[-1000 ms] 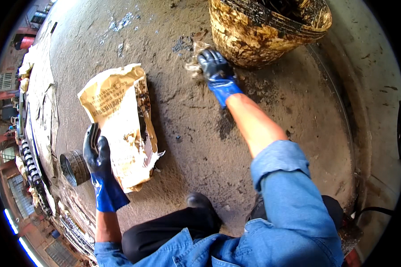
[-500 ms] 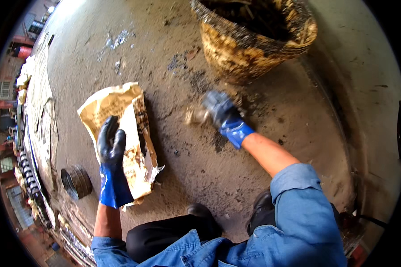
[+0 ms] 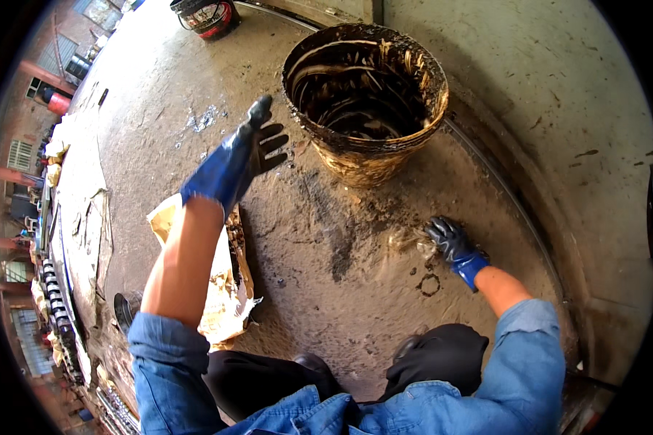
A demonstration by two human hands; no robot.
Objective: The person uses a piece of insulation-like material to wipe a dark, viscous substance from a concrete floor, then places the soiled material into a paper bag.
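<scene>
My left hand (image 3: 257, 138), in a blue and black rubber glove, reaches forward with fingers apart, holding nothing. It hovers left of a tall round bucket (image 3: 355, 170) crusted with brown and black residue, apart from its rim. On the floor to the right, my right hand (image 3: 451, 241), gloved alike, has its fingers curled over a pale brownish crumpled wad (image 3: 411, 241); its exact kind is unclear. A torn tan paper sack (image 3: 221, 304) with dark residue lies under my left forearm, partly hidden by it.
A short open metal can (image 3: 125, 310) sits beside the sack. At the far left stands a black and red pail (image 3: 209, 18) with a wire handle. Dark crumbs and a ring-shaped mark (image 3: 429, 284) lie on the rough floor. A pale wall (image 3: 559, 109) rises on the right.
My left hand has left the sack and stretched forward toward the bucket. My right hand has moved right and nearer me with the pale wad. The view has shifted, showing more of the bucket's inside.
</scene>
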